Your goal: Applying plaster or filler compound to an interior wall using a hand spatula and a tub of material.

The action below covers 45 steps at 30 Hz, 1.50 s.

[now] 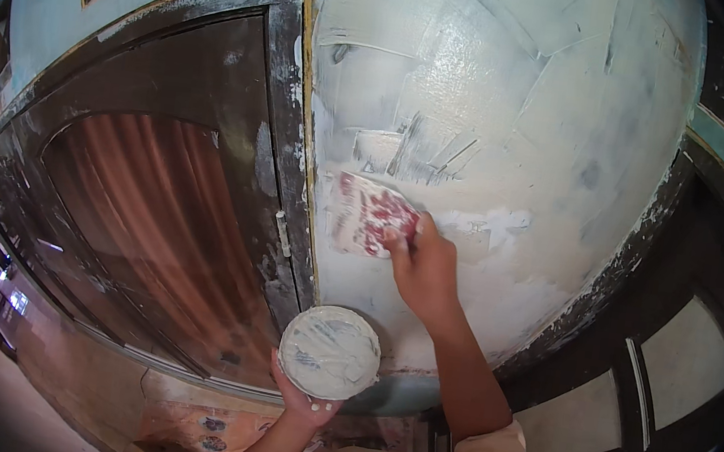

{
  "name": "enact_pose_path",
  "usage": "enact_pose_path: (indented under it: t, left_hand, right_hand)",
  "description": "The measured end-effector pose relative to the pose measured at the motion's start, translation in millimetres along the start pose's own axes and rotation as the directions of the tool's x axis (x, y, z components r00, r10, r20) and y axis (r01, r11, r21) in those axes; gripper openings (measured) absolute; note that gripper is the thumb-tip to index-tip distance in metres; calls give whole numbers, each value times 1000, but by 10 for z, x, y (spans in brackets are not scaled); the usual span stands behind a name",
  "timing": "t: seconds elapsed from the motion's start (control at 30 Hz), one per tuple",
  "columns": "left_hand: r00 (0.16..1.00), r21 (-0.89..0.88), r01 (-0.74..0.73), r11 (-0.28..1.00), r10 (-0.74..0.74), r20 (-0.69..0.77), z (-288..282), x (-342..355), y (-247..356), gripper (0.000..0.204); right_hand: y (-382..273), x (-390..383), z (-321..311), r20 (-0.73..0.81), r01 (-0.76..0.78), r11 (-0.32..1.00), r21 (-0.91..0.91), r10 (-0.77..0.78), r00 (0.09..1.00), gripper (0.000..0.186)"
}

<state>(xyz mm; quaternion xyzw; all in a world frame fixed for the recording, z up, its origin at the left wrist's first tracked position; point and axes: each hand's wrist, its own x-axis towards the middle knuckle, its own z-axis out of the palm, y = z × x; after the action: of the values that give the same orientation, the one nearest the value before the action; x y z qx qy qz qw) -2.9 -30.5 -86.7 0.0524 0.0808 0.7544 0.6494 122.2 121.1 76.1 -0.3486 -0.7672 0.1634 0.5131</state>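
My right hand (pixel 425 268) grips a red putty knife (pixel 374 217) whose wide blade is smeared with white paste. The blade lies against the wall (pixel 483 123), which bears a patchy whitish coat with streaks and darker grey spots. Below and to the left, my left hand (pixel 309 403) holds a round tub (pixel 330 352) from underneath, fingers around its side. White paste covers what I see of the tub's inside. Some white specks stick to the left fingers.
Left of the wall stands a dark wooden door (pixel 247 58) with a reddish-brown curtain (pixel 157 201) behind its panel. A hinge (pixel 282 233) sits on its frame. At the right are dark frames with pale panels (pixel 690 352). A stained orange-brown sheet (pixel 193 427) lies low down.
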Motion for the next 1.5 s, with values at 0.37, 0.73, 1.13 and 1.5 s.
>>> enact_pose_path:
  t: [0.37,0.73,1.13,1.5]
  left_hand:
    - [1000,16,7,1000,-7,-3,-44,31,-21,84]
    - [998,75,-55,996,57,-24,0,66,-62,83]
    - [985,101,158,982,-150,-87,258,205,-546,80]
    - [999,163,50,985,-50,-4,414,224,-757,83]
  right_hand:
    - [-88,133,41,-66,57,998,29,-55,996,20]
    - [-106,-615,-431,481,-98,990,97,40,876,20]
    - [348,-848,-472,459,-17,993,113,-37,888,28]
    - [926,-865,-1035,338,-423,631,650,259,905,34]
